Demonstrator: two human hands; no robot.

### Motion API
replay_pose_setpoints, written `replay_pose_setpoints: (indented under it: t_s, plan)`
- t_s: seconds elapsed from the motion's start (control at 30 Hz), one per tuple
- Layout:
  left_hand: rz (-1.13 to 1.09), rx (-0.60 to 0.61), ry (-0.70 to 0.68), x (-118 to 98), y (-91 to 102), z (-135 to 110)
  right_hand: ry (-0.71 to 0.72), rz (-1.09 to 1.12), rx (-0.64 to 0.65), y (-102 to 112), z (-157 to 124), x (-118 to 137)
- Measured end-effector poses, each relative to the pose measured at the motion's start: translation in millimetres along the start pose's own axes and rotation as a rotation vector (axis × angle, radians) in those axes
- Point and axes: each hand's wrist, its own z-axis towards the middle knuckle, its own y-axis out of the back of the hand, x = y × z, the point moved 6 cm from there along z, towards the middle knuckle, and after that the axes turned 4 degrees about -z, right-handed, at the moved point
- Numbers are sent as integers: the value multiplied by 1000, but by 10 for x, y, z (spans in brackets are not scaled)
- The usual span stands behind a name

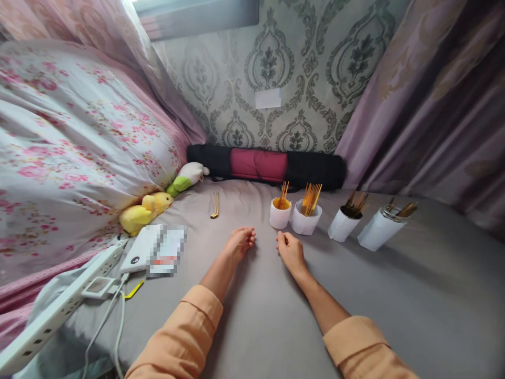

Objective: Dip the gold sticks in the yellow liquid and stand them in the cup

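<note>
My left hand rests on the grey bed sheet with its fingers curled under, and nothing shows in it. My right hand lies a little to its right, fingers also curled loosely, nothing visible in it. Just beyond the right hand stand two white cups: one with a few golden utensils, one packed with more golden sticks. Two further white-wrapped cups with gold cutlery stand to the right, leaning. A loose golden utensil lies on the sheet beyond the left hand.
A floral duvet fills the left. Yellow plush toys and a green-white one lie by it. A white power bank, a power strip and cables sit at front left. A black and maroon roll lies along the wall.
</note>
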Motion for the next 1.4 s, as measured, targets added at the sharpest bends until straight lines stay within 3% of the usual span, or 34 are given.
replay_pose_setpoints:
  t_s: [0.2,0.43,0.87,1.1,1.4]
  plan:
    - [165,-46,-78,-207,150,196,20,-23,-1,-13,-2,1]
    - [427,-197,-200,-468,374,392,25,-48,0,-20,-8,-13]
    - [1104,-462,-412,-1084,697,581,17,-69,-1,-1,-26,23]
    - [1334,-515,-456,-1198,769,648,20,-89,-13,21,-45,41]
    - [1473,-514,-468,-1219,774,704,11,-98,-6,10,-44,37]
